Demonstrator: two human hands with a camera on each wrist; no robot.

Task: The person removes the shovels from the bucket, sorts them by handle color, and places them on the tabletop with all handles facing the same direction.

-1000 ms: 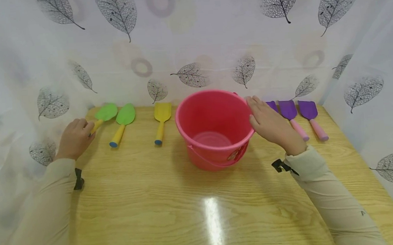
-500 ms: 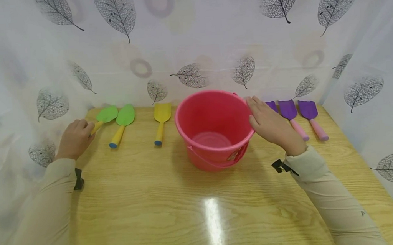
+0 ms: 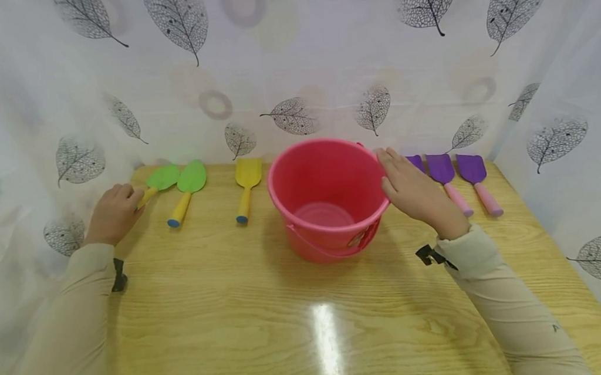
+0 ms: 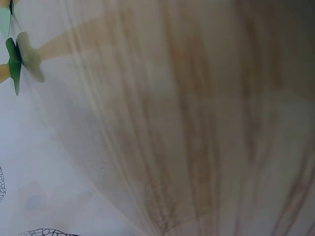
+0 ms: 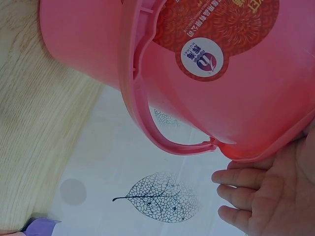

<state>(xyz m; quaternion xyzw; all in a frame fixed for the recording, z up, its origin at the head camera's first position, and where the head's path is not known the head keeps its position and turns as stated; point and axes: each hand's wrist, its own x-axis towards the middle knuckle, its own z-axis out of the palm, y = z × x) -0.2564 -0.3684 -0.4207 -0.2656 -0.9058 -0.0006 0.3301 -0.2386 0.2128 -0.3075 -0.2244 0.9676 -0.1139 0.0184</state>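
Observation:
In the head view my left hand (image 3: 113, 213) grips the yellow handle of a green-bladed toy trowel (image 3: 163, 177) at the table's back left. Its blade tip reaches close to a second green trowel (image 3: 191, 177), which has a blue-ended yellow handle. A pink bucket (image 3: 312, 242) stands upright at the middle, its carry handle hanging down the near side. At the bucket's right rim rests my right hand (image 3: 412, 189); the right wrist view shows its straight fingers (image 5: 241, 196) along the rim. The left wrist view does not show the left hand, only a green trowel blade (image 4: 14, 64) at the edge.
A yellow shovel (image 3: 249, 174) lies left of the bucket. Purple shovels with pink handles lie on the right, including a middle one (image 3: 440, 169) and an outer one (image 3: 471, 169); another is partly behind the right hand. A leaf-print curtain (image 3: 290, 53) borders the wooden table (image 3: 227, 334).
The green blade of the trowel in my left hand has dipped slightly. The right hand and the bucket hold their places.

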